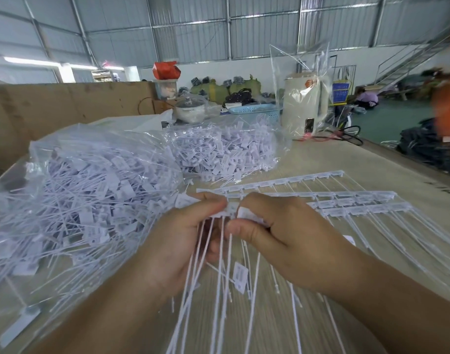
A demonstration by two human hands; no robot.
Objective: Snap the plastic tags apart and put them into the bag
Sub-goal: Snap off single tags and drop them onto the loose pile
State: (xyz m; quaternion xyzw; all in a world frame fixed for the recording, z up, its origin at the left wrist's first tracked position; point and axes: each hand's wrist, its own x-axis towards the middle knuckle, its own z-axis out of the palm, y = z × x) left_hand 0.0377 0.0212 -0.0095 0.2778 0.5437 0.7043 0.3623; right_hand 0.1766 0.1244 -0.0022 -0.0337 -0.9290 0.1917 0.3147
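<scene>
From the head camera, the step in hand looks like breaking one tag off a short joined strip. To do it well, I would keep both grips close against the joint between two heads and bend sharply there, so the break comes at the link and the long tails do not tangle.

The left hand [190, 226] pinches the strip of tags [230, 209] at its head end, thumb and fingers curled round it, with the thin white tails hanging down through the palm. The right hand [277, 226] pinches the neighbouring tag head, thumb pressed underneath; the two hands almost touch. Motion blur hides whether the joint has parted.

More unbroken strips [346, 203] lie on the wooden table [321, 154] just beyond the right hand. The clear bag [73, 180], heaped with separated tags, sits just left of the left hand, its mouth towards the hands. A second filled bag [226, 149] lies behind.
</scene>
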